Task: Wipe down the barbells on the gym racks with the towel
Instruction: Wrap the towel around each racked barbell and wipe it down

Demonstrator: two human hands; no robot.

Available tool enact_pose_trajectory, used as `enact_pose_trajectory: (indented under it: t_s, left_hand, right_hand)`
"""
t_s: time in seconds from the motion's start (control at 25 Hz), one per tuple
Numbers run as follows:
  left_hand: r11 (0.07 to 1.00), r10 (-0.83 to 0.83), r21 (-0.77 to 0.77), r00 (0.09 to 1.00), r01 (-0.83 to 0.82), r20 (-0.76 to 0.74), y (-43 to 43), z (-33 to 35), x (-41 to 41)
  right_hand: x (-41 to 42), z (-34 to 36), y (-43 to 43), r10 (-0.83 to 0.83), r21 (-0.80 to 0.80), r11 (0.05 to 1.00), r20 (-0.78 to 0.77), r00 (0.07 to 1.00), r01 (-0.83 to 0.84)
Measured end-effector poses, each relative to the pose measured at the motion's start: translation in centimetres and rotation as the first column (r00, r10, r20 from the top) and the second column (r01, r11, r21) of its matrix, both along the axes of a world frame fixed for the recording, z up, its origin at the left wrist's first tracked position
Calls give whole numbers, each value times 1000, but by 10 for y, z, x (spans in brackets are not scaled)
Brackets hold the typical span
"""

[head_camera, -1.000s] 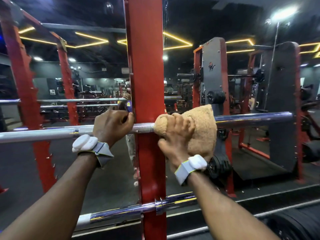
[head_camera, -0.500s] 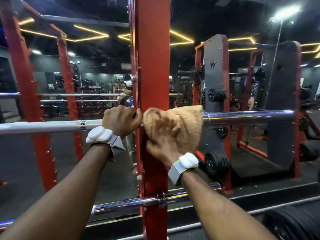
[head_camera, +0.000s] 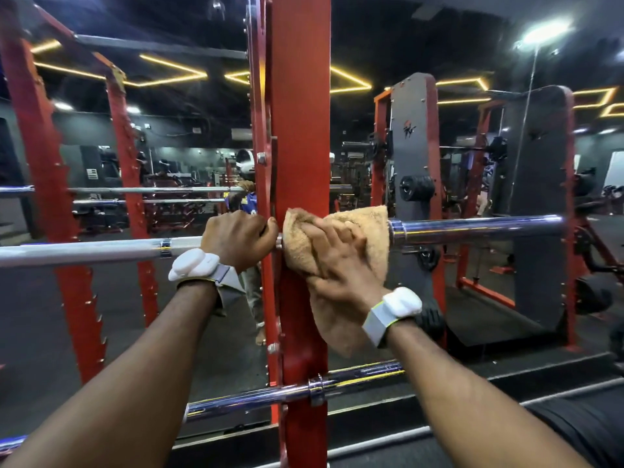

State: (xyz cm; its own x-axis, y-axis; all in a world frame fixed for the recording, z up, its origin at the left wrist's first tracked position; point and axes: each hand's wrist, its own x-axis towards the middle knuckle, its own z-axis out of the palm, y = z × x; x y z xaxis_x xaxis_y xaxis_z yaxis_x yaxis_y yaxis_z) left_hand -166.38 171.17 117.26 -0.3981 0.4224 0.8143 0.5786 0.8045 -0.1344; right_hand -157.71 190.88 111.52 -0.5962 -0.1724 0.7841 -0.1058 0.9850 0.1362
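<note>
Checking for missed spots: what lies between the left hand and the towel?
A short bare bit of barbell, crossing the red rack upright; head view.

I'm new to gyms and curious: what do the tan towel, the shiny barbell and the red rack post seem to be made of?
The towel looks like soft terry cotton, fuzzy and matte. The barbell is likely chromed steel, mirror-bright with light streaks. The rack post is probably steel painted glossy red, with bolts showing.
</note>
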Motion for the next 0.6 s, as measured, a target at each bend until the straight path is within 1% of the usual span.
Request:
enact_pose_trajectory:
  t_s: [0.04,0.08,0.12,0.2,0.24,0.28,0.36,0.4,0.44,0.52,0.6]
  left_hand:
    - [1000,-8,-1,1000,8,-3,0,0,0]
    - [1000,-8,1,1000,8,1,2,-1,0]
    - [1000,-1,2,1000,1,14,4,-1,0]
    - [1000,21,-4,999,-20,25,7,0,0]
    - [1000,27,-7,999,-27,24,8,1,-1]
    - [1000,31,-6,999,-30,27,7,1,-2]
    - [1000,24,-14,999,-24,33,5,1,-2]
    - [1000,15,-17,999,-15,28,4,0,-3]
    - [1000,11,-17,1000,-11,21,4,0,-2]
    - [1000,23,-11,1000,-23,13,5,0,-3]
    - [999,29,-24,999,-29,19,4,0,-1]
  right_hand:
    - [9,4,20,20,22,1000,3,1000,-20]
    - [14,6,31,14,-9,1000,-44,999,-15]
    - [13,4,31,-26,-83,996,-98,995,18]
    - [0,0,-1,-225,-246,952,-155,962,183]
    - [-7,-2,-17,-262,-275,938,-157,952,212]
    - [-10,-2,-23,-226,-232,954,-133,965,191]
    - [1,7,0,-90,0,996,-28,996,90]
    - [10,15,20,-76,101,992,21,997,74]
    - [17,26,36,-92,163,983,72,993,80]
    - [25,45,52,-132,190,976,153,979,102]
    - [23,54,44,-154,199,974,219,963,110]
